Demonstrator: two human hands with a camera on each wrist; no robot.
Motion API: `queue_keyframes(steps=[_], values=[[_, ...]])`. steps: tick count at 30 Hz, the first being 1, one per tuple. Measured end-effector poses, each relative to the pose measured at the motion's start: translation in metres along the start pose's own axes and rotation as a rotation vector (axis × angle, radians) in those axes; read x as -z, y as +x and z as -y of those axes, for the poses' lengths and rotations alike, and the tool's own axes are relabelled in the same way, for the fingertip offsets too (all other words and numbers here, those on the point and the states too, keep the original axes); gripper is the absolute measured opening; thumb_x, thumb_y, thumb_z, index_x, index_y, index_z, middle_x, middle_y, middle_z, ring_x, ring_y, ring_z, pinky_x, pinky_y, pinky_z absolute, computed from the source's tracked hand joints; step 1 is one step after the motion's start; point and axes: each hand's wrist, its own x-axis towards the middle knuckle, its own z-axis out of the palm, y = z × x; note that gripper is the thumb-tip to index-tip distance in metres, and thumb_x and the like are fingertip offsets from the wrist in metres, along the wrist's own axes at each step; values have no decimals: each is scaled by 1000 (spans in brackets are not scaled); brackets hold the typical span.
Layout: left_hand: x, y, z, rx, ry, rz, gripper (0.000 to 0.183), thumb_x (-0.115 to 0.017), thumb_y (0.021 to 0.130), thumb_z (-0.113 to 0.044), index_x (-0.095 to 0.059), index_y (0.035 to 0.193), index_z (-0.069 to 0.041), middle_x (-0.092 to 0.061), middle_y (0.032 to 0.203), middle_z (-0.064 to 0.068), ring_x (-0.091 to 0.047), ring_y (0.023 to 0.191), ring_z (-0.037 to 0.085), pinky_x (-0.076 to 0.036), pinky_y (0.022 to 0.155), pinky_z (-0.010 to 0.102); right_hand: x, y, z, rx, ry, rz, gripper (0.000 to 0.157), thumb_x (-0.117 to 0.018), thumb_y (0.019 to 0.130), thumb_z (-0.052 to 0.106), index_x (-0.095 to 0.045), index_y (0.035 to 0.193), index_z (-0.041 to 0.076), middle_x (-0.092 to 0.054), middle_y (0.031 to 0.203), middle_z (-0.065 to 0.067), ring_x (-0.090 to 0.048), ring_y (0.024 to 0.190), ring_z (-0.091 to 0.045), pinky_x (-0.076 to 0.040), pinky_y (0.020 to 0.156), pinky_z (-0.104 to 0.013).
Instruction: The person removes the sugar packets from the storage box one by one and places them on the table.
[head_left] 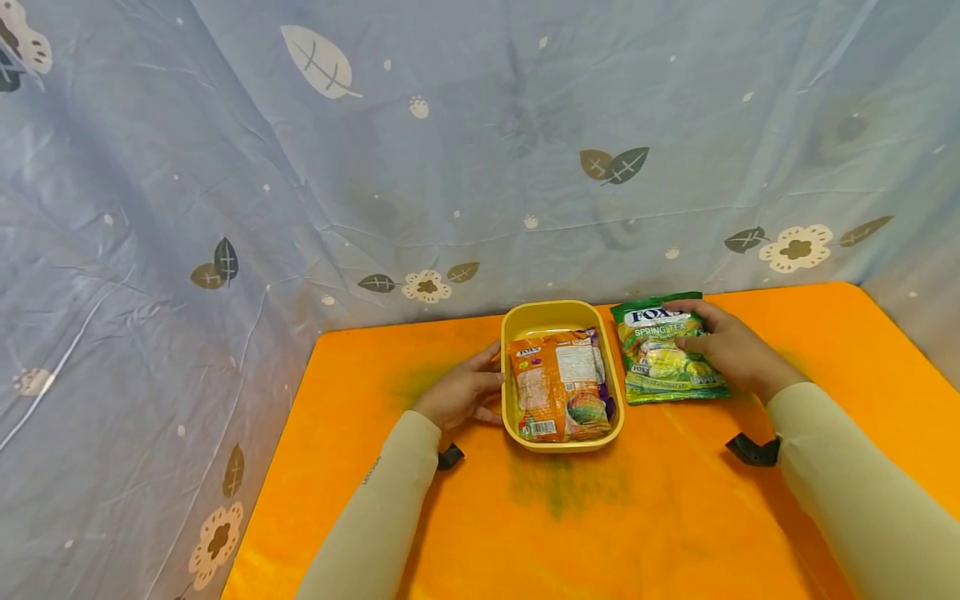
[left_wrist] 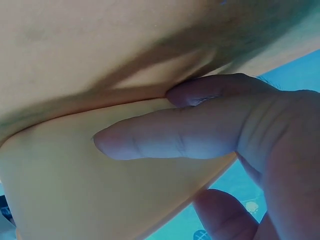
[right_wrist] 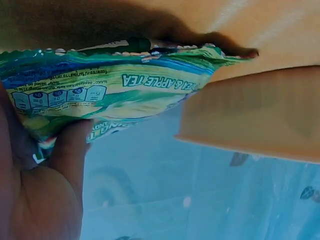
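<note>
A yellow plastic tub [head_left: 561, 447] holds an orange candy bag [head_left: 540, 387], its barcode side up, with a purple packet [head_left: 609, 406] showing at its right edge. My left hand [head_left: 462, 393] rests against the tub's left side. Seen from the left wrist, its fairly straight fingers [left_wrist: 165, 132] lie along the outer wall. On the right, a green Fox's Spring Tea candy bag [head_left: 663, 354] lies beside the tub, front up. My right hand [head_left: 731, 346] grips this bag's right edge. The right wrist view shows the thumb [right_wrist: 70, 150] on the bag.
The orange table [head_left: 375, 392] meets a patterned blue-grey curtain [head_left: 480, 167] along its back and left sides. Black wrist straps [head_left: 753, 451] stick out beside both sleeves. The tub stands close to the table's back edge.
</note>
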Motion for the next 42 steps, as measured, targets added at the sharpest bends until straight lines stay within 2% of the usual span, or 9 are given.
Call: queue_keyframes(steps=[3, 6, 11, 13, 19, 22, 33, 42], values=[[-1, 0, 0, 1, -12, 15, 64, -47, 99, -11, -21, 153, -35, -37, 146, 7, -49, 122, 28, -51, 73, 58, 0, 2, 1, 1, -60, -2, 57, -57, 98, 23, -33, 149, 25, -24, 148, -19, -50, 103, -35, -48, 78, -43], [-1, 0, -1, 0, -14, 15, 64, -48, 99, -12, -21, 153, -36, -37, 145, 7, -50, 121, 28, -51, 73, 58, -2, 3, 2, -4, -66, -4, 58, -57, 98, 20, -32, 150, 22, -24, 147, -21, -43, 110, -36, -43, 81, -43], [-2, -1, -2, 3, 5, 8, 65, -49, 99, -13, -21, 153, -36, -37, 145, 7, -51, 120, 28, -51, 74, 57, -4, 4, 1, -37, -19, -24, 63, -58, 97, 14, -27, 152, 21, -28, 142, -23, -46, 101, -36, -48, 74, -38], [-2, -1, -3, 6, 11, 8, 65, -49, 99, -13, -21, 153, -36, -37, 145, 7, -51, 120, 28, -51, 74, 57, -4, 4, 0, -38, -41, -47, 65, -60, 96, 15, -27, 152, 21, -29, 141, -24, -45, 101, -36, -46, 74, -38], [-2, 0, -4, -14, 2, 28, 65, -49, 99, -13, -20, 153, -35, -35, 147, 6, -50, 121, 28, -51, 74, 57, 0, 6, -1, -30, -179, -126, 69, -66, 92, 24, -29, 151, 17, -32, 138, -28, -37, 112, -43, -39, 84, -51], [-1, 1, -3, -15, 2, 38, 64, -49, 99, -14, -21, 153, -36, -35, 148, 3, -51, 120, 28, -51, 74, 58, 2, 4, 0, -37, -187, -125, 72, -66, 92, 28, -27, 152, 16, -32, 137, -30, -35, 119, -47, -40, 87, -54], [0, 2, -2, 1, 28, 18, 67, -50, 99, -13, -19, 153, -36, -39, 145, 3, -52, 120, 27, -51, 74, 56, 9, 0, -5, -48, -213, -161, 74, -62, 93, 38, -26, 152, 15, -38, 135, -31, -41, 116, -47, -40, 88, -58], [0, 1, -1, -2, -3, 21, 66, -49, 98, -11, -21, 153, -36, -36, 147, 6, -49, 121, 29, -51, 74, 58, 10, -2, 1, -4, -203, -239, 64, -58, 96, 32, -30, 150, 13, -36, 138, -29, -59, 96, -38, -50, 78, -45]])
